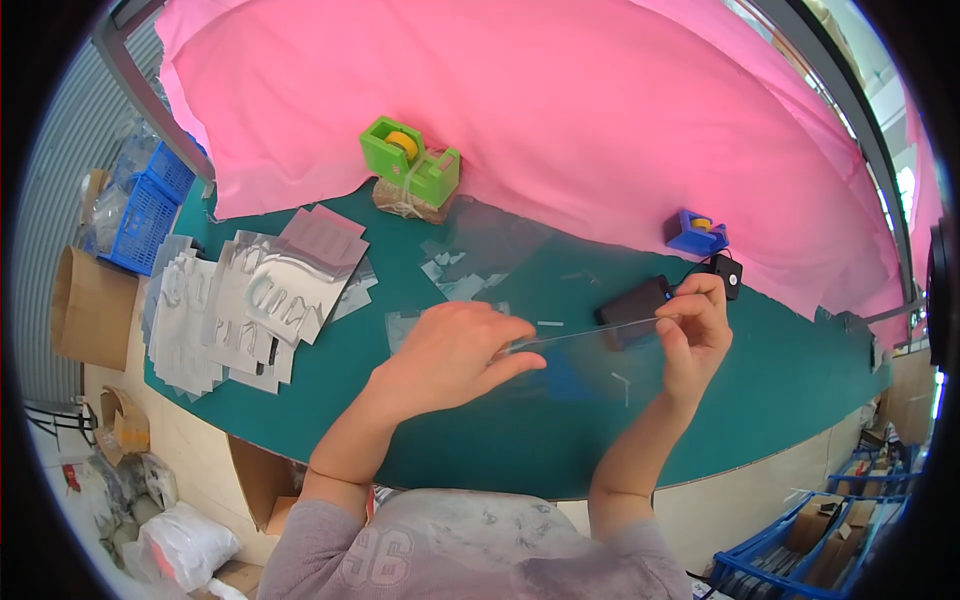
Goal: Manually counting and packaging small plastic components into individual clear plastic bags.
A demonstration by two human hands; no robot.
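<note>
My left hand (455, 350) and right hand (695, 335) each pinch an end of a clear plastic bag (590, 360) above the green worktop (760, 400); next, the bag's mouth needs careful opening.

Bare green mat (520, 430) lies open near the hands; foil bags (250, 305) crowd the left; black device (635, 300) blocks right.

- Your left hand (455, 350) hides one end of the thin clear plastic sheet (590, 350).
- The flat black rectangular device (632, 301) is partly covered by this sheet.
- The blue plastic crates (820, 550) are cut off by the edge.
</note>
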